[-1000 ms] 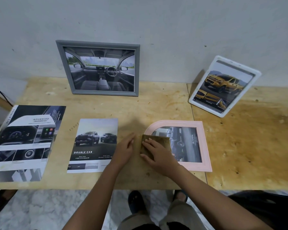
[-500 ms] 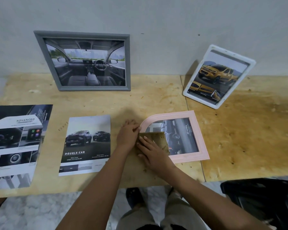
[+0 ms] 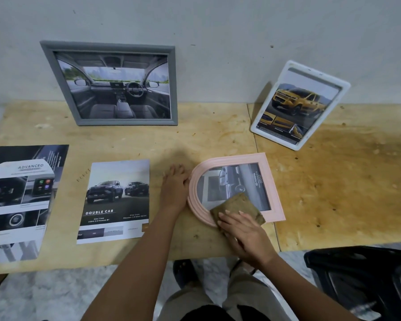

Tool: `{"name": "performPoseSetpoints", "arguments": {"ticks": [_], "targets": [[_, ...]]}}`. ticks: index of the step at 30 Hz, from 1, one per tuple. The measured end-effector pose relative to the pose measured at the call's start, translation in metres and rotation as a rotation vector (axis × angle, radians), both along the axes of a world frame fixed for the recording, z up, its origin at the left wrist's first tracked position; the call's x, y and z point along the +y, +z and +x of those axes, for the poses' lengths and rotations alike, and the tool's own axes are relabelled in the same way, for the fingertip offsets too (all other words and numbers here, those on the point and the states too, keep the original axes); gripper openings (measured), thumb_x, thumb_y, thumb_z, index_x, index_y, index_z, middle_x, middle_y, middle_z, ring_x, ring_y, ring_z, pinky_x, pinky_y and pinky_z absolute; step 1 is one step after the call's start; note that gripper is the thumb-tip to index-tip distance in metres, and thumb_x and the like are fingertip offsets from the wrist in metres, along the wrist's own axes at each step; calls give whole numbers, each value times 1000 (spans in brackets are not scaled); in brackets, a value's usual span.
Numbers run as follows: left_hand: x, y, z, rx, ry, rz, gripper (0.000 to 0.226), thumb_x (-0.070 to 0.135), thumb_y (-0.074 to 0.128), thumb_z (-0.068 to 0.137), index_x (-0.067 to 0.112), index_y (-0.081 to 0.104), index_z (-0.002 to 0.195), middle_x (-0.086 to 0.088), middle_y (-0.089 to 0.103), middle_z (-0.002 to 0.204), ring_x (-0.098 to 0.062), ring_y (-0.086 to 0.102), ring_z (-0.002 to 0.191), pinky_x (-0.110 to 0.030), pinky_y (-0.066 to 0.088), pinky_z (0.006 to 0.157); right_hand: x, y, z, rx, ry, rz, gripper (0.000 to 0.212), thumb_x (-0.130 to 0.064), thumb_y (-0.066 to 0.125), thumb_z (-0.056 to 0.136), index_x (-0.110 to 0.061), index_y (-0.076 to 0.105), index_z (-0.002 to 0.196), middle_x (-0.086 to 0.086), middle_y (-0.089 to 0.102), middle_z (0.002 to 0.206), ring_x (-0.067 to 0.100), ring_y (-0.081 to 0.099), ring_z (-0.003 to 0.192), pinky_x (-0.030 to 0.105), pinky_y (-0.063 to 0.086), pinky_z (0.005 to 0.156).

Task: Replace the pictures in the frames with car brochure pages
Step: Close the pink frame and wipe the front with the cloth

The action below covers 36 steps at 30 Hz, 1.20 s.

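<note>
A pink arched frame point(image 3: 272, 181) lies flat on the wooden table point(image 3: 218, 135), holding a grey car brochure page. My right hand point(image 3: 241, 230) presses a brown cloth point(image 3: 237, 208) flat on the frame's near glass and rim. My left hand point(image 3: 175, 184) rests against the frame's curved left edge, fingers together. A grey frame point(image 3: 116, 83) with a car interior picture leans on the wall at the back. A white frame point(image 3: 299, 105) with a yellow car page leans at the back right. A loose "Double Cab" brochure page point(image 3: 116, 200) lies to the left of my hands.
A larger brochure spread point(image 3: 16, 200) lies at the table's left end, overhanging the front edge. A black chair point(image 3: 366, 281) stands at the lower right below the table edge. My knees and feet show under the front edge.
The cloth and my right hand slid right along the frame's near side, further onto the glass. The pink frame's curved left rim now shows. My left hand stays at its left edge.
</note>
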<state>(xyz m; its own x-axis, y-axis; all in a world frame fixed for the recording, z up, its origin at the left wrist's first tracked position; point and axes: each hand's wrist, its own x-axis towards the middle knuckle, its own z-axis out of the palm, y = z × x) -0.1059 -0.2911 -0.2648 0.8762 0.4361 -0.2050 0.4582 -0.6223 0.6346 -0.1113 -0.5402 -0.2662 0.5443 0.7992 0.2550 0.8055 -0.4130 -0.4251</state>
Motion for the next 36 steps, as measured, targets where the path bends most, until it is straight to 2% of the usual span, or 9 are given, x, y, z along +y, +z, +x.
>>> {"name": "performPoseSetpoints", "arguments": {"ticks": [6,8,10,13,15,17,24,28,36], "targets": [[2,-2,-1,11,-10,17,41,26,37,100,17,41,140,-2,27,153,-19,9,145,-39,3,118,-33,5,11,14,-112,-23,30,-21,52,86,-20,68,112,-10,57,131,7,47,126,26,32,107],[0,-2,-1,1,-8,2,41,26,37,100,17,41,140,-3,27,153,-19,10,145,-38,3,118,-32,8,11,32,-140,-52,27,-30,55,86,-22,68,107,-12,58,129,7,49,123,23,30,103],[-3,-1,-2,-8,-3,-22,41,26,35,101,16,40,141,-5,25,154,-20,10,145,-39,4,119,-24,11,9,43,-203,-92,27,-43,53,86,-26,66,102,-16,59,123,5,51,117,22,29,94],[-11,-3,-9,-44,56,-51,44,25,29,103,11,31,144,-8,19,156,-20,7,145,-37,6,119,-12,13,9,25,-290,-158,37,-52,44,90,-33,59,118,-21,58,117,1,49,108,25,27,84],[-22,-5,-18,-92,95,-72,46,22,29,102,9,24,146,-7,16,156,-18,5,145,-34,5,119,-9,11,8,-1,-294,-187,39,-48,42,92,-35,54,126,-21,57,121,1,49,109,27,27,86],[-38,-6,-28,-130,135,-97,48,22,29,102,8,19,148,-6,14,157,-16,4,145,-27,1,117,-9,7,7,-27,-293,-172,37,-43,42,93,-34,57,126,-18,57,124,3,49,112,27,27,89],[-52,-19,-44,-153,127,42,57,33,20,96,8,20,147,-4,20,155,-9,12,142,-23,3,116,-9,-4,4,-12,-326,-62,33,-35,44,93,-30,63,120,-17,60,126,-1,44,123,25,19,106],[-52,-20,-43,-157,112,82,56,29,21,95,6,21,147,-6,21,155,-12,15,143,-23,2,116,-17,-4,7,-65,-277,-85,34,-33,44,94,-31,59,126,-18,54,133,-4,42,127,42,19,113],[-51,-22,-43,-150,105,120,55,26,21,95,6,22,147,-6,22,154,-10,14,142,-20,0,115,-36,-3,17,-71,-374,-41,35,-32,39,97,-29,63,121,-16,58,127,-3,44,125,45,24,112]]}}
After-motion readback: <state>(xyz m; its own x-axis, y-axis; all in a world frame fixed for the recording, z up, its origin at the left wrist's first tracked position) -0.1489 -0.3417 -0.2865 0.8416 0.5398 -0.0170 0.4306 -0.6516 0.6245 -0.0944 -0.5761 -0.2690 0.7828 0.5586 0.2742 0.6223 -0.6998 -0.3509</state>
